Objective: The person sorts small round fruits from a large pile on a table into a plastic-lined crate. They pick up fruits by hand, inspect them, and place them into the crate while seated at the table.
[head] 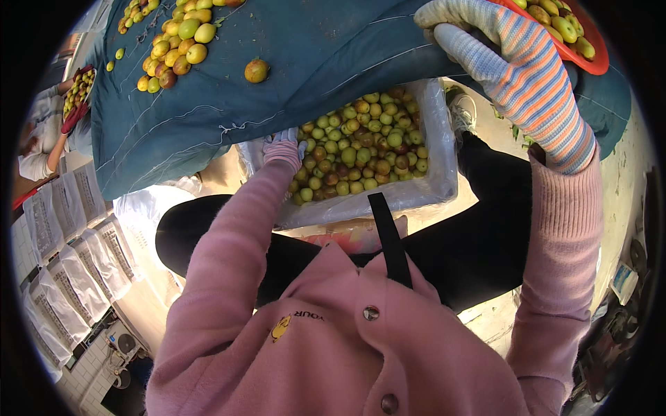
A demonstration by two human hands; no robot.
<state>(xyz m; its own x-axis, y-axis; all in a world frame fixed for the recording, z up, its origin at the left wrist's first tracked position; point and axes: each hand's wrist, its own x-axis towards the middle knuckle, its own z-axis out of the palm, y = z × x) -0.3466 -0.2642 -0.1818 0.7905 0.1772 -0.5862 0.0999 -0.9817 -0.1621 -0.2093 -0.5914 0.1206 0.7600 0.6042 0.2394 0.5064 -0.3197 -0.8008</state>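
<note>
My left hand [283, 149], in a striped knit glove, reaches to the left end of a plastic-lined box [442, 156] of green and brown jujubes [364, 151]. Its fingers lie partly beyond the fruit's edge, so whether they grip anything is unclear. My right hand [512, 78], in a striped glove with grey-blue fingers, is raised over the blue cloth [333, 47], beside a red plastic basket [598, 65] holding more jujubes [564, 29]. Its fingers are bent; their inner side is hidden. One brownish jujube [256, 70] lies alone on the cloth, right of a jujube pile [182, 47].
The cloth's edge overhangs the box's far side. My knees flank the box. At far left a co-worker's gloved hands [75, 117] hold a container of fruit [79, 93]. Several plastic-covered stacks [78, 281] stand at lower left. A shoe [462, 112] is right of the box.
</note>
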